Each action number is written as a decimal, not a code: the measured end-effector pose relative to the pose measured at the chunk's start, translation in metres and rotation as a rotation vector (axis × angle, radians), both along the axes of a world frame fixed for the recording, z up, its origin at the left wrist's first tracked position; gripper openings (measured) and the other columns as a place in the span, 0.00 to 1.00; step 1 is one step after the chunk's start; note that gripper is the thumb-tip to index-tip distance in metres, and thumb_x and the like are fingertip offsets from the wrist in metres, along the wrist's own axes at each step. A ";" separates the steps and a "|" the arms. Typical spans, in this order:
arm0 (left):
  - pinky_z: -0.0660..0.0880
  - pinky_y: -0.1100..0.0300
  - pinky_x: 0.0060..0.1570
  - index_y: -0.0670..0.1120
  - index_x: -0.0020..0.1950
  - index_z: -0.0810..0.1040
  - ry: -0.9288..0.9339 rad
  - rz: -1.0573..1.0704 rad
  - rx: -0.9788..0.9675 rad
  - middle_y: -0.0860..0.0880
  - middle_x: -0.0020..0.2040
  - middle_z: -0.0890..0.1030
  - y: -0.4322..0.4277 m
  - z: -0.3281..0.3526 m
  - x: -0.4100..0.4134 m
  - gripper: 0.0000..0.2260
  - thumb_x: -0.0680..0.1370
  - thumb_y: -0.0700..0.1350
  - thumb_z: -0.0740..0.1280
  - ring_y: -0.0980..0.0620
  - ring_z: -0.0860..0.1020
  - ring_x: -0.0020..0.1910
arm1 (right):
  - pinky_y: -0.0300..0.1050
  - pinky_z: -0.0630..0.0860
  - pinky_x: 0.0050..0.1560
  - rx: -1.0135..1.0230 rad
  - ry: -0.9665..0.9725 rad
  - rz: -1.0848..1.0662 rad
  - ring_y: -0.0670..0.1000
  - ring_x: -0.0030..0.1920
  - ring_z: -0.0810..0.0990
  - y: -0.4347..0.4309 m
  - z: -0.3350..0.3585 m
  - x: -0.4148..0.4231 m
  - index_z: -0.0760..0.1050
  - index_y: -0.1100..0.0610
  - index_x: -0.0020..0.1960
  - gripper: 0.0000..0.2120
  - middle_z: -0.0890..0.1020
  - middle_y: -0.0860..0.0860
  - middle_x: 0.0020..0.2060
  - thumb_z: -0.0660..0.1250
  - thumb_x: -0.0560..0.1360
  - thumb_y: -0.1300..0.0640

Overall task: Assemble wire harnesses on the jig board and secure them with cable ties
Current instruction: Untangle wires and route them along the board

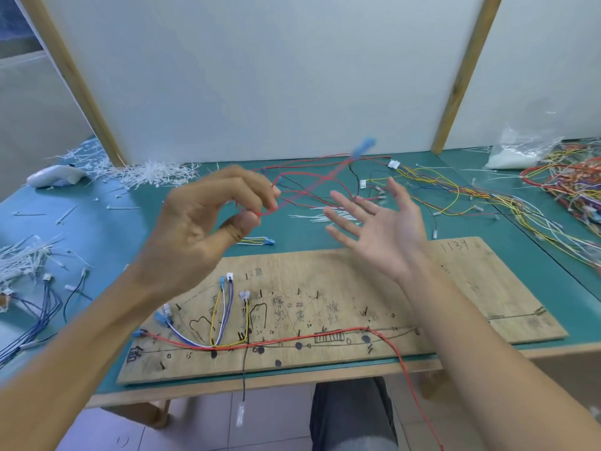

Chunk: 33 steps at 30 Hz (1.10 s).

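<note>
Our left hand (208, 219) has its fingers (257, 190) curled in just left of centre frame, pinching a red wire (312, 184) that blurs up to a blue terminal (363, 150). Our right hand (380, 229) hovers beside it, fingers spread wide, holding nothing. Below both, the jig board (487, 288) lies on the green tabletop (130, 229) with a red lead (292, 339) along its lower edge, and cable ties (146, 174) heap at upper left.
</note>
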<state>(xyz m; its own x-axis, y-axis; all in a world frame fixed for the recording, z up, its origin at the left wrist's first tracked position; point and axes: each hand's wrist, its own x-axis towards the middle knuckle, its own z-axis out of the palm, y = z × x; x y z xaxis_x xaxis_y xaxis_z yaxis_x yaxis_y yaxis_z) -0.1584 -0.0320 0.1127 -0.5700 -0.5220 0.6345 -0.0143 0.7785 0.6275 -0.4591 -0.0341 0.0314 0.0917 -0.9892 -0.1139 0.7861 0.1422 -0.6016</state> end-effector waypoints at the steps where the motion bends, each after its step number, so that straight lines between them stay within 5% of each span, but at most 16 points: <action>1: 0.75 0.40 0.62 0.38 0.45 0.78 -0.034 0.010 -0.033 0.39 0.52 0.81 0.008 -0.001 0.004 0.06 0.81 0.37 0.65 0.36 0.79 0.62 | 0.64 0.76 0.68 0.007 -0.077 -0.026 0.67 0.68 0.80 -0.005 0.004 -0.003 0.64 0.58 0.75 0.33 0.81 0.57 0.70 0.69 0.79 0.40; 7: 0.75 0.43 0.59 0.41 0.43 0.79 -0.136 0.117 -0.090 0.45 0.53 0.82 0.035 -0.021 0.042 0.06 0.80 0.39 0.66 0.39 0.80 0.61 | 0.47 0.82 0.47 0.059 0.028 -0.283 0.56 0.56 0.85 -0.027 0.024 -0.020 0.83 0.56 0.53 0.05 0.85 0.50 0.65 0.70 0.81 0.56; 9: 0.74 0.42 0.59 0.44 0.45 0.79 -0.114 0.149 -0.076 0.46 0.54 0.82 0.036 -0.029 0.059 0.05 0.80 0.40 0.65 0.38 0.80 0.61 | 0.44 0.79 0.46 0.097 0.112 -0.305 0.53 0.52 0.84 -0.031 0.028 -0.031 0.87 0.58 0.48 0.09 0.84 0.48 0.65 0.69 0.81 0.59; 12: 0.74 0.43 0.60 0.47 0.47 0.79 -0.113 0.210 -0.078 0.47 0.54 0.82 0.036 -0.037 0.078 0.05 0.81 0.42 0.65 0.38 0.80 0.61 | 0.39 0.75 0.38 0.123 0.167 -0.364 0.50 0.41 0.79 -0.038 0.033 -0.044 0.77 0.58 0.62 0.09 0.86 0.49 0.63 0.67 0.82 0.63; 15: 0.74 0.44 0.61 0.50 0.47 0.79 -0.152 0.281 -0.117 0.48 0.55 0.82 0.035 -0.038 0.087 0.05 0.82 0.44 0.65 0.40 0.80 0.62 | 0.36 0.72 0.30 0.077 0.150 -0.333 0.47 0.34 0.73 -0.041 0.040 -0.050 0.72 0.55 0.68 0.14 0.85 0.50 0.49 0.64 0.84 0.64; 21: 0.72 0.53 0.65 0.50 0.48 0.78 -0.198 0.423 -0.207 0.49 0.59 0.81 0.039 -0.024 0.100 0.05 0.82 0.46 0.64 0.44 0.79 0.64 | 0.35 0.74 0.37 -0.196 0.123 -0.291 0.45 0.36 0.75 -0.015 0.056 -0.042 0.76 0.55 0.63 0.09 0.82 0.47 0.48 0.62 0.85 0.63; 25: 0.72 0.47 0.62 0.47 0.45 0.75 -0.204 0.444 -0.149 0.48 0.60 0.79 0.054 -0.023 0.110 0.07 0.80 0.49 0.64 0.42 0.77 0.62 | 0.34 0.76 0.45 -0.315 0.122 -0.242 0.44 0.42 0.76 0.026 0.049 -0.031 0.74 0.57 0.68 0.12 0.81 0.46 0.49 0.61 0.86 0.62; 30: 0.72 0.54 0.52 0.44 0.36 0.64 -0.134 0.627 -0.192 0.47 0.51 0.78 0.078 -0.031 0.096 0.19 0.79 0.52 0.68 0.45 0.78 0.52 | 0.35 0.79 0.53 -0.258 0.260 -0.272 0.48 0.49 0.80 0.074 0.029 -0.013 0.81 0.54 0.62 0.12 0.83 0.47 0.48 0.64 0.83 0.63; 33: 0.74 0.56 0.49 0.48 0.41 0.76 -0.006 0.644 -0.048 0.50 0.48 0.80 0.090 -0.040 0.086 0.18 0.85 0.58 0.61 0.47 0.79 0.50 | 0.40 0.82 0.54 -0.158 0.438 -0.334 0.52 0.50 0.83 0.090 0.013 -0.004 0.84 0.57 0.56 0.10 0.84 0.52 0.46 0.67 0.79 0.65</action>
